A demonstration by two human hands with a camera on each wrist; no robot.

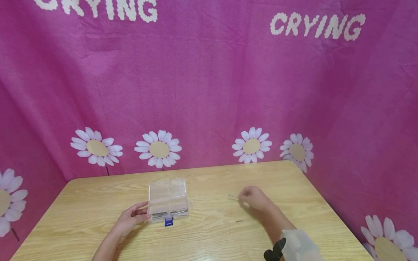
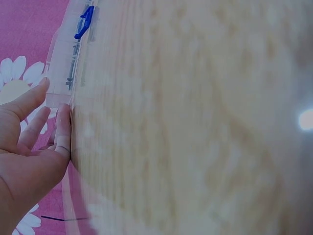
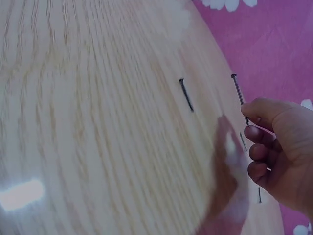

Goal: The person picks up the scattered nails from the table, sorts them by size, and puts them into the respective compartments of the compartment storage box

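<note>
A clear plastic box (image 1: 168,192) with a blue latch (image 1: 168,221) on its front stands left of the table's middle. Several nails (image 1: 179,213) show through its front part. My left hand (image 1: 128,219) touches the box's left side, thumb near the front corner; in the left wrist view its fingers are mostly straight against the box's end. Between thumb and forefinger, my right hand (image 1: 254,197) pinches a nail (image 3: 237,90), head end outward. Another nail (image 3: 186,95) lies on the tabletop by this hand, with more nails (image 3: 260,195) partly behind the fingers.
The wood-grain table (image 1: 209,243) reaches back to a pink cloth (image 1: 202,90) printed with white flowers and lettering. A black device (image 1: 275,251) is on the right wrist beside a pale sleeve (image 1: 300,244).
</note>
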